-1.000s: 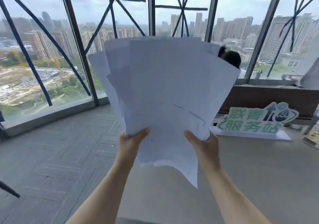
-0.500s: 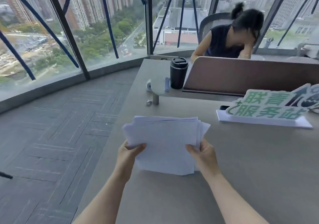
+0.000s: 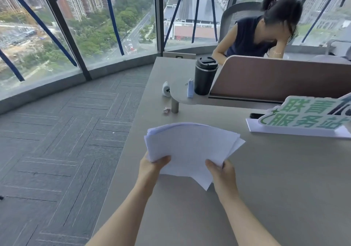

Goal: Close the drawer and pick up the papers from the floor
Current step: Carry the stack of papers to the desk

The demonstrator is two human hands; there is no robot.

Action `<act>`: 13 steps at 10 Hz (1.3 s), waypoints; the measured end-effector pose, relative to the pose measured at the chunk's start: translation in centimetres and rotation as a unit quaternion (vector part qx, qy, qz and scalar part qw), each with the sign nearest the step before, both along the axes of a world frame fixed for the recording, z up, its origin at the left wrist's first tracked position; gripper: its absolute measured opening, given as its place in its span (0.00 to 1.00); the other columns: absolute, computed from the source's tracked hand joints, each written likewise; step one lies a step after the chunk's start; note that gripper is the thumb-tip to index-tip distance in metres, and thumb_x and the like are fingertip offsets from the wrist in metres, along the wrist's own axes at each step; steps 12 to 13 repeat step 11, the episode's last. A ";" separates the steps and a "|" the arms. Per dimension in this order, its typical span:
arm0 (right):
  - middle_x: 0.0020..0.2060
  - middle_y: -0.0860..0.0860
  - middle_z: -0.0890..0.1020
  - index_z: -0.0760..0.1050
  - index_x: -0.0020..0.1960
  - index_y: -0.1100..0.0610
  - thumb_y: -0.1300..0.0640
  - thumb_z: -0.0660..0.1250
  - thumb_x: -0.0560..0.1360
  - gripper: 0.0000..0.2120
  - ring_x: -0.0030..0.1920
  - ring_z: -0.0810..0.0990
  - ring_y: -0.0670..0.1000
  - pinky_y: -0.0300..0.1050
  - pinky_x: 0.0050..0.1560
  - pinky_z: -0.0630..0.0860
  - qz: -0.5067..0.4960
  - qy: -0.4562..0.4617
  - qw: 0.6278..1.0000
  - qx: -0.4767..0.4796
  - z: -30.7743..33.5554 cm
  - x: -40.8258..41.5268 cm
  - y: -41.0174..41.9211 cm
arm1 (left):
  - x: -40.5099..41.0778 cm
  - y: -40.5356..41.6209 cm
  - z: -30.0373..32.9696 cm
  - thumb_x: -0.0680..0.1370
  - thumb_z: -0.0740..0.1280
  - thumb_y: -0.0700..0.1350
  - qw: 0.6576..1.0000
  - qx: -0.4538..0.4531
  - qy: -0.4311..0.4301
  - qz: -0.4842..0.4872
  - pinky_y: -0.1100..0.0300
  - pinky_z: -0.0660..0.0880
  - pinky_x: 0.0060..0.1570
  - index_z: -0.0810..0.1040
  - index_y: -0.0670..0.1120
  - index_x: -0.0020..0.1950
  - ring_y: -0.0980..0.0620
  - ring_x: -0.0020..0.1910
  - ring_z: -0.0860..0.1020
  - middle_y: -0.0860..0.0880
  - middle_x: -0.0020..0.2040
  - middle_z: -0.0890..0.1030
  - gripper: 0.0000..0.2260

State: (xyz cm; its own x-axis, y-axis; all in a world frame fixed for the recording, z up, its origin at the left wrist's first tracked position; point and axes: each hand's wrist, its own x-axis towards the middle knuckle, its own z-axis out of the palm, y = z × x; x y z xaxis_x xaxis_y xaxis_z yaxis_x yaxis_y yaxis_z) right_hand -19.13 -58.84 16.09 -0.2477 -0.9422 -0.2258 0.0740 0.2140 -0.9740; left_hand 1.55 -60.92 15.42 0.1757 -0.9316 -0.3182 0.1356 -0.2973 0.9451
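Observation:
A loose stack of white papers (image 3: pixel 191 147) is fanned out over the grey desk (image 3: pixel 275 179), held almost flat just above its surface. My left hand (image 3: pixel 152 167) grips the stack's near left edge, thumb on top. My right hand (image 3: pixel 221 171) grips its near right edge the same way. No drawer is in view, and no papers show on the carpet.
A green and white sign (image 3: pixel 303 118) stands at the desk's right. Farther back, a black tumbler (image 3: pixel 205 76) and small items sit on a raised shelf (image 3: pixel 182 97) beside a brown partition (image 3: pixel 275 78). A seated person (image 3: pixel 262 33) is behind it. Grey carpet (image 3: pixel 57 141) lies left.
The papers came down from upright in front of my face to low and flat over the desk. My view tilted downward, and both hands kept their grip.

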 end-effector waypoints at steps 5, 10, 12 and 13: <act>0.38 0.43 0.85 0.81 0.43 0.50 0.60 0.73 0.72 0.05 0.39 0.83 0.47 0.39 0.40 0.77 0.088 0.110 0.989 0.033 -0.4 5.3 -7.0 | 7.6 -4.2 0.8 0.65 0.75 0.36 0.996 0.051 -0.067 -0.004 0.56 0.78 0.38 0.83 0.40 0.47 0.48 0.35 0.81 0.46 0.39 0.84 0.11; 0.32 0.53 0.72 0.68 0.37 0.59 0.61 0.64 0.70 0.05 0.31 0.67 0.51 0.42 0.32 0.65 0.105 0.179 0.963 0.173 -9.8 11.0 -11.8 | 11.7 -10.4 -8.2 0.68 0.68 0.45 0.942 0.139 -0.305 -0.027 0.56 0.73 0.41 0.77 0.46 0.49 0.45 0.44 0.79 0.49 0.43 0.81 0.10; 0.33 0.51 0.73 0.68 0.42 0.61 0.54 0.64 0.70 0.10 0.31 0.68 0.52 0.43 0.32 0.65 0.098 0.234 0.954 0.162 -9.6 11.1 -11.5 | 11.6 -10.4 -8.5 0.70 0.68 0.46 0.931 0.137 -0.338 -0.026 0.56 0.70 0.45 0.73 0.47 0.60 0.45 0.49 0.77 0.49 0.49 0.79 0.18; 0.33 0.51 0.73 0.68 0.42 0.61 0.54 0.64 0.70 0.10 0.31 0.68 0.52 0.43 0.32 0.65 0.098 0.234 0.954 0.162 -9.6 11.1 -11.5 | 11.6 -10.4 -8.5 0.70 0.68 0.46 0.931 0.137 -0.338 -0.026 0.56 0.70 0.45 0.73 0.47 0.60 0.45 0.49 0.77 0.49 0.49 0.79 0.18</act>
